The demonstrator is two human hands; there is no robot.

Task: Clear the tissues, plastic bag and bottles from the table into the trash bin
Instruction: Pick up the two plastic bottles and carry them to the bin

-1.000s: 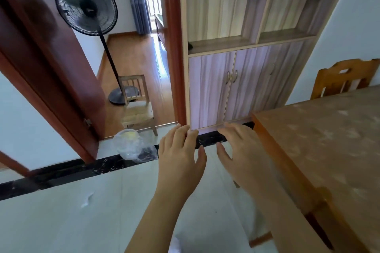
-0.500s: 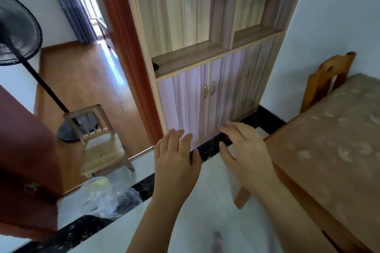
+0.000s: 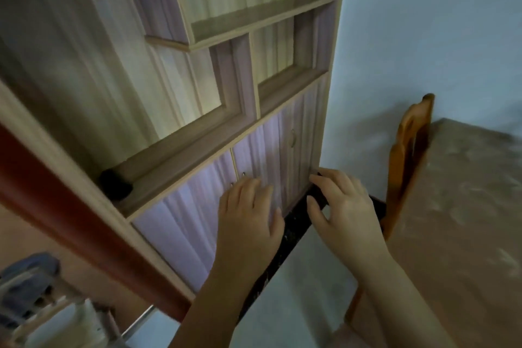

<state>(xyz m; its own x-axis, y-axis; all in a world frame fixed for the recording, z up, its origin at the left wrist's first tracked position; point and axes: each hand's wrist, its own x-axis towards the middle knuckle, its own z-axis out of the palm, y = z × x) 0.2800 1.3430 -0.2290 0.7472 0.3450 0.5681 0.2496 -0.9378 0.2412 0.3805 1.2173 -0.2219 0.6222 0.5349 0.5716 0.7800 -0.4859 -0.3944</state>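
My left hand (image 3: 248, 217) and my right hand (image 3: 344, 212) are held out in front of me, side by side, palms down, fingers spread, nothing in either. The wooden table (image 3: 463, 223) runs along the right edge; the part in view has a bare patterned top. At the bottom left a blurred pale shape (image 3: 70, 325) shows; I cannot tell whether it is the trash bin. No tissues, plastic bag or bottles are in view.
A tall wood-grain cabinet (image 3: 197, 93) with shelves and lower doors fills the middle and left. A red door frame (image 3: 84, 234) slants beside it. A wooden chair (image 3: 406, 155) stands against the table's far end. Pale floor tiles (image 3: 299, 291) with a black strip lie below my hands.
The view has swung right and tilted: the fan, the doorway and the small chair have left the frame, and the cabinet now fills it. Both hands stay spread and empty.
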